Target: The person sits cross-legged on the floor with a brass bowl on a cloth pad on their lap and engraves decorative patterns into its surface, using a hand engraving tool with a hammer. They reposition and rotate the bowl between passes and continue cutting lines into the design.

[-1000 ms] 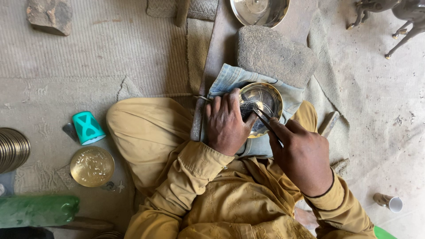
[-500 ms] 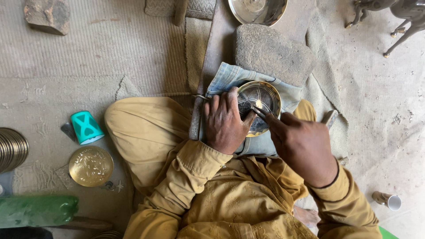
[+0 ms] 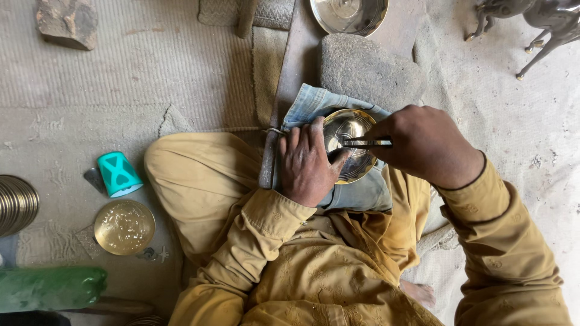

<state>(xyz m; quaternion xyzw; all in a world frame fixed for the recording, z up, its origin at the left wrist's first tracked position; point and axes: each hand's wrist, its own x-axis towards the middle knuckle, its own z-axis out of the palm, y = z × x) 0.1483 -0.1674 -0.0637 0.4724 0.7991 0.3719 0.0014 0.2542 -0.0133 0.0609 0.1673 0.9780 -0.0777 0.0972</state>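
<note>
A small shiny brass bowl point(image 3: 353, 142) rests on a folded blue denim cloth point(image 3: 308, 105) over my lap. My left hand point(image 3: 308, 160) lies flat on the bowl's left rim and holds it down, thumb pointing into the bowl. My right hand point(image 3: 423, 142) is shut on a thin metal tool point(image 3: 365, 143), held level with its tip inside the bowl near my left thumb. Both arms wear mustard-yellow sleeves.
A grey stone block point(image 3: 365, 69) sits just beyond the bowl, a steel bowl point(image 3: 349, 13) behind it. At left lie a teal cup point(image 3: 118, 175), a round brass plate point(image 3: 124, 226), stacked metal discs point(image 3: 15, 202), a green bottle point(image 3: 48, 288) and a brick point(image 3: 66, 23). A metal animal figure point(image 3: 531, 18) stands at top right.
My right hand has swung from below right of the bowl up to its right side. The tool has turned from slanted to level across the bowl. My left hand has stayed on the rim.
</note>
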